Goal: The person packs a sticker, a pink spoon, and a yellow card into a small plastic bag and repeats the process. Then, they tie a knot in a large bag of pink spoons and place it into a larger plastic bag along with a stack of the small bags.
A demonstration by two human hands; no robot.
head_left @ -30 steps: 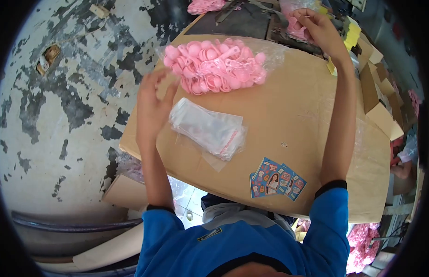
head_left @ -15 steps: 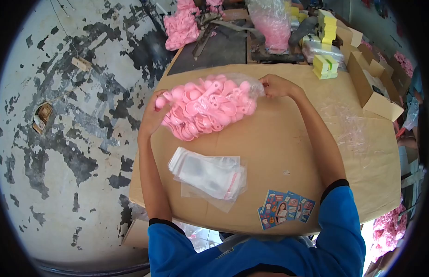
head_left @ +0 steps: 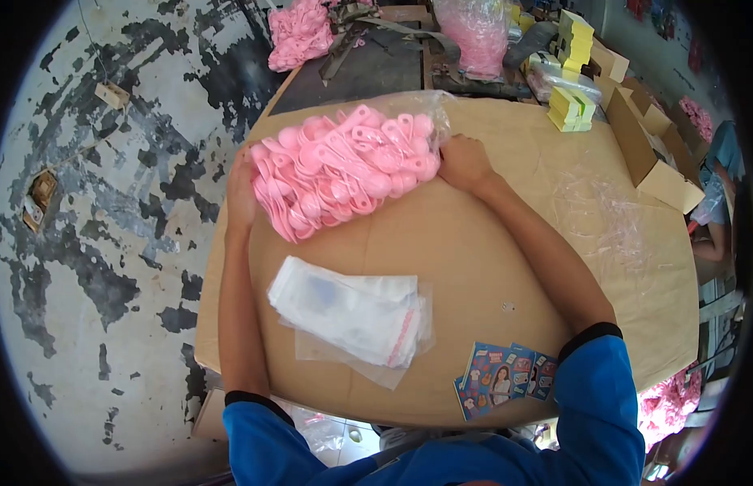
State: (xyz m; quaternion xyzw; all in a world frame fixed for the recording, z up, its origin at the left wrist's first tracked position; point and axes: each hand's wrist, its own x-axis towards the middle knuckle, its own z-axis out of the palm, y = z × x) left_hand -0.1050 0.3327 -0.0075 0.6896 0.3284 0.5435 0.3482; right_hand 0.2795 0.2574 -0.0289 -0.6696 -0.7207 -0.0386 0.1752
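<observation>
A clear bag (head_left: pixel 344 170) stuffed with pink plastic pieces lies on the cardboard sheet (head_left: pixel 506 243), toward 11 o'clock of it, its long side running from 8 o'clock up to 2 o'clock; the left hand (head_left: pixel 242 193) sits against the bag's 8 o'clock end, palm touching the plastic, and its fingers go under or behind the pink heap, so I cannot tell how far they are closed; the right hand (head_left: pixel 464 162) is at the bag's 3 o'clock end, knuckles up, its fingers (head_left: pixel 451 151) curled tight on the loose plastic there; the bag thus spans the gap between the two hands and touches both. At 6 o'clock of the bag, well apart from either hand, lies a stack of clear sleeves (head_left: pixel 352 312) with a red strip along one edge; at 4 o'clock of that stack, near the right forearm, is a fan of printed cards (head_left: pixel 506 377); a crumpled clear film (head_left: pixel 607 219) lies on the cardboard at 3 o'clock of the right arm. Beyond the sheet, at 1 o'clock of the right hand, stand yellow blocks (head_left: pixel 572 109), with open cardboard boxes (head_left: pixel 656 166) just beside them; at 12 o'clock of the bag lies another pink heap (head_left: pixel 299 32) on the dark surface.
</observation>
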